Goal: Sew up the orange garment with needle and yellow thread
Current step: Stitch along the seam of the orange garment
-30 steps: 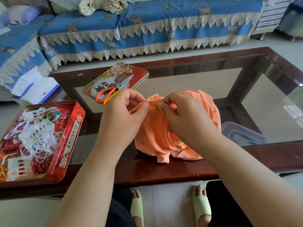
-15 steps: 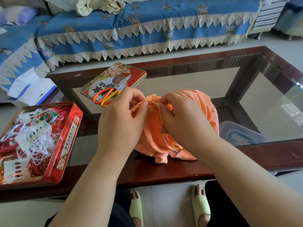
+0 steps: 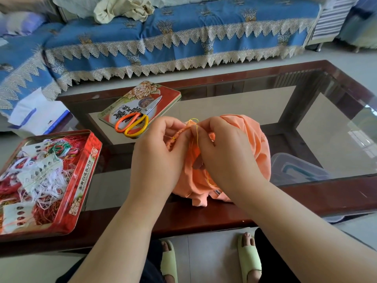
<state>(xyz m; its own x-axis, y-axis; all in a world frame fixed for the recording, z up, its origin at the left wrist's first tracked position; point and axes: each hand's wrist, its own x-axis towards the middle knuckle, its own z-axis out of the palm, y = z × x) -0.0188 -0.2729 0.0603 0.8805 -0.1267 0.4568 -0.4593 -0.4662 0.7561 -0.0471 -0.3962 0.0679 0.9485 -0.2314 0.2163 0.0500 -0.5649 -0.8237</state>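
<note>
The table [image 3: 306, 193] carries everything, its glass top framed in dark wood. On its near edge, at the middle, lies the orange garment [image 3: 253, 144], bunched in a heap. Left of the garment sits an open red tin [image 3: 85, 172] full of tangled threads. Beyond the garment lies the tin's lid [image 3: 163, 94] with orange-handled scissors [image 3: 134, 123] on it. My left hand [image 3: 157, 158] pinches the garment's rolled edge, fingers curled. My right hand [image 3: 226, 152] pinches the same edge, with the yellow thread [image 3: 196, 131] looping beside it. I cannot make out the needle.
</note>
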